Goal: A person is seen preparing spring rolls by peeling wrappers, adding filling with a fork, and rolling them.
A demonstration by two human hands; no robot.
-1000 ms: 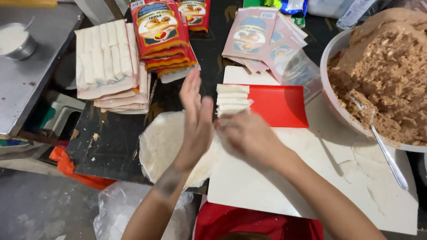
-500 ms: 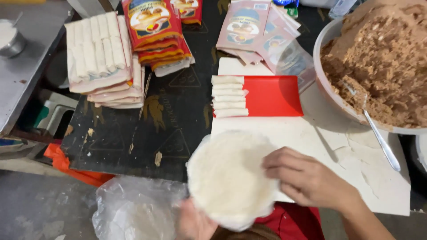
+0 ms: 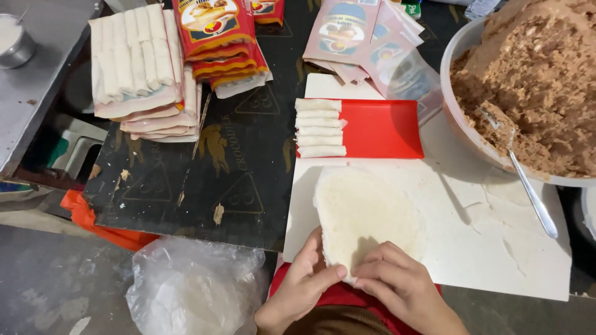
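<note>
A round white stack of thin wrappers (image 3: pixel 370 211) lies on the white cutting board (image 3: pixel 496 248). My left hand (image 3: pixel 302 286) grips its near left edge, thumb on top. My right hand (image 3: pixel 400 286) rests its fingers on the stack's near edge beside the left thumb. Beyond the stack, several rolled white spring rolls (image 3: pixel 320 127) sit in a row on a red tray (image 3: pixel 385 129).
A large bowl of brown filling (image 3: pixel 534 80) with a metal spoon (image 3: pixel 528 186) stands at the right. Printed packets (image 3: pixel 217 37) and trays of rolls (image 3: pixel 133 62) lie at the back left on a black mat (image 3: pixel 211 180). A clear plastic bag (image 3: pixel 192 291) lies near left.
The wrapper stack, held up over the mat edge before, now lies on the cutting board. Both hands have shifted to its near edge.
</note>
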